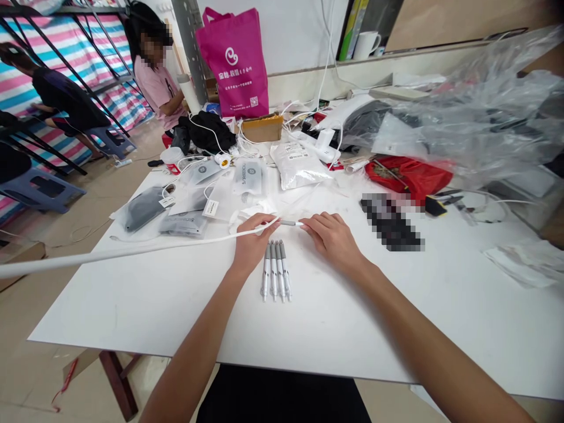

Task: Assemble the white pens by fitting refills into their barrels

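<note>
Both of my hands meet above the white table [145,294] around one pen [289,223], which lies level between them. Its grey grip section shows in the gap. My left hand [253,241] is closed on the left end, and my right hand [330,238] pinches the right end; fingers cover both ends. Just below, several white pens [275,273] with grey grips lie side by side in a row, grips pointing away from me. A white cable [176,244] runs across in front of my left hand.
Packaged items in frosted bags [185,223] and a white plastic parcel [299,164] lie beyond my hands. A red bag [405,176], a blurred dark object [390,223] and clear plastic wrap [476,117] are to the right. A magenta bag [235,64] stands behind; other people sit at left.
</note>
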Tool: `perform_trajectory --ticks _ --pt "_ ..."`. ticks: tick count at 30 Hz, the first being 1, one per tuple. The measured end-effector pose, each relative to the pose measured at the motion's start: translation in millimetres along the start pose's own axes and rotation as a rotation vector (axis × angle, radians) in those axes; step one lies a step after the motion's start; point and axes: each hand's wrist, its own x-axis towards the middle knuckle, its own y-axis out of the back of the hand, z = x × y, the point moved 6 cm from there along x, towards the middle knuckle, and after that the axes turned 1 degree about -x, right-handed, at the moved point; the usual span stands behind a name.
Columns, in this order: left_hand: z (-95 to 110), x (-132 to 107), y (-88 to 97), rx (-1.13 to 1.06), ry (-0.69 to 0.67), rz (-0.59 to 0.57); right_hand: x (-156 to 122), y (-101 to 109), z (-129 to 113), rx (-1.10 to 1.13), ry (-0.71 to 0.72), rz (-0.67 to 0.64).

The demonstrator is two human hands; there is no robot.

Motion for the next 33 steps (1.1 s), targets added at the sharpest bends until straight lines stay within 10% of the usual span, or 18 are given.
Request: perform_trajectory --ticks 8,19,27,33 --pt "-22 0 -7.5 -0.154 0.206 -0.078 1 4 -2 0.057 -0.005 0.030" --pt "-6 2 -1.6 -0.098 0.035 -0.047 3 1 9 0.603 -0.356 -0.160" --pt "-1 -7 -9.9 -0.047 0.043 -0.127 -1 -1 36 1.311 -0.746 0.286" --pt "42 -17 -14.2 0.138 -0.279 -0.150 -1 -2 53 1.528 -0.796 0.368"
